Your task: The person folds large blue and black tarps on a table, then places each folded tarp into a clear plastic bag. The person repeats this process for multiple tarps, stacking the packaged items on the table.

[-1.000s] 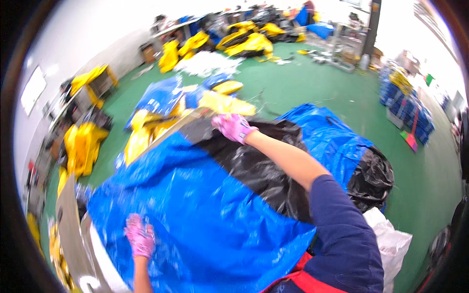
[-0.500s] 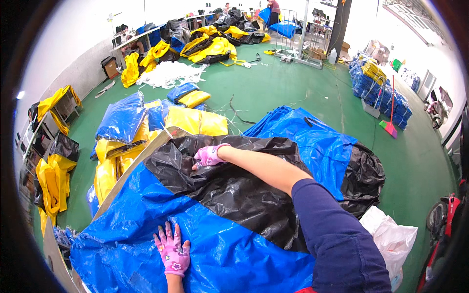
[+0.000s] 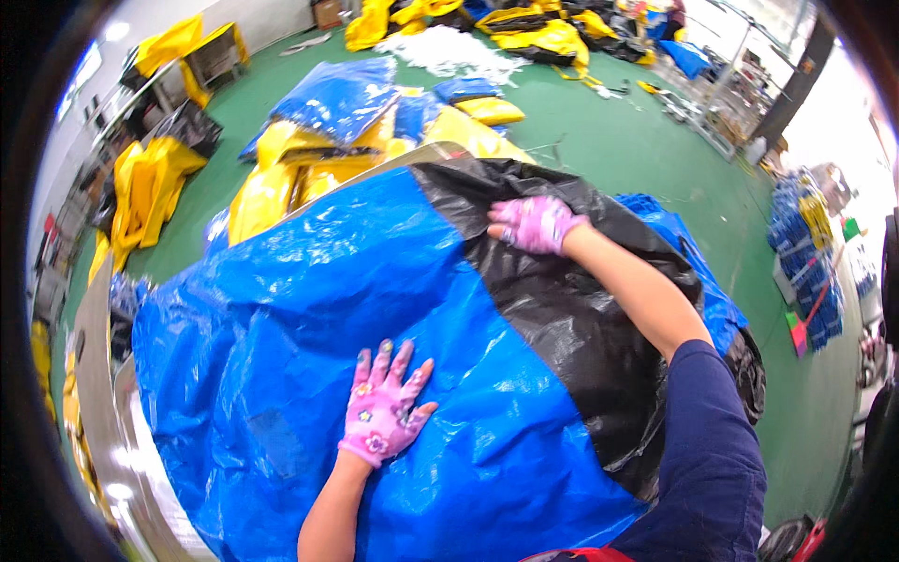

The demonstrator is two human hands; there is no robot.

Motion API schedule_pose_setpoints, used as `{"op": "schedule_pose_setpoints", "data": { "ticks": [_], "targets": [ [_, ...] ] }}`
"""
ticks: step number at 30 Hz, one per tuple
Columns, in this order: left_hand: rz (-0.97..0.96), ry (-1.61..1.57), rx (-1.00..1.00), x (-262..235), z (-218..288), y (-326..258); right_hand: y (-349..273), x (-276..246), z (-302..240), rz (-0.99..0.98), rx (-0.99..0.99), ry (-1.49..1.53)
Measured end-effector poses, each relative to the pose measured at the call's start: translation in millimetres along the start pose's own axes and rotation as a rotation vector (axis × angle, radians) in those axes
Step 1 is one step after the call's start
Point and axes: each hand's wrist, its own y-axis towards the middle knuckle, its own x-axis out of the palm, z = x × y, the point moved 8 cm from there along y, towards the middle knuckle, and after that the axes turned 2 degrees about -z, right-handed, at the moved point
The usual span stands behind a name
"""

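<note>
A large sheet of blue plastic tarpaulin [image 3: 281,347] spreads in front of me, with a glossy black section [image 3: 571,318] joined along its right side. My left hand [image 3: 382,407], in a pink flowered glove with bare fingertips, lies flat on the blue part, fingers spread. Farther off and to the right, my right hand [image 3: 536,225], gloved the same way, rests on the black section near its far end. Its fingers point left and lie along the wrinkled plastic. The sheet covers most of the table [image 3: 98,375], whose edge shows at the left.
Folded blue and yellow packs [image 3: 328,103] are piled just beyond the table. Another blue tarpaulin [image 3: 688,239] lies past the black section. Yellow sheets [image 3: 154,192] hang at the left. Stacked blue bundles [image 3: 801,253] and a pink broom [image 3: 798,332] stand at the right on the green floor.
The view has turned left and down. The blue part now lies more spread out and flatter, and the black section less bunched. My left hand remains flat on the blue; my right is still on the black.
</note>
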Motion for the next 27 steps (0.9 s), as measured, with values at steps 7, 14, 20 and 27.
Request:
{"op": "schedule_pose_setpoints", "data": {
  "ticks": [7,14,20,27],
  "targets": [
    [-0.001,-0.013,0.076,9,9,9,124,-121,-20,0.761,-0.104,-0.061],
    [-0.043,0.008,-0.099,-6,-13,-5,202,-54,-139,-0.054,-0.117,-0.097],
    [0.091,0.049,-0.123,1,-32,64,148,-98,-79,0.675,0.026,0.077],
    [0.131,0.092,-0.254,-9,-70,18,-62,-183,-225,0.609,-0.319,0.199]
  ]
}}
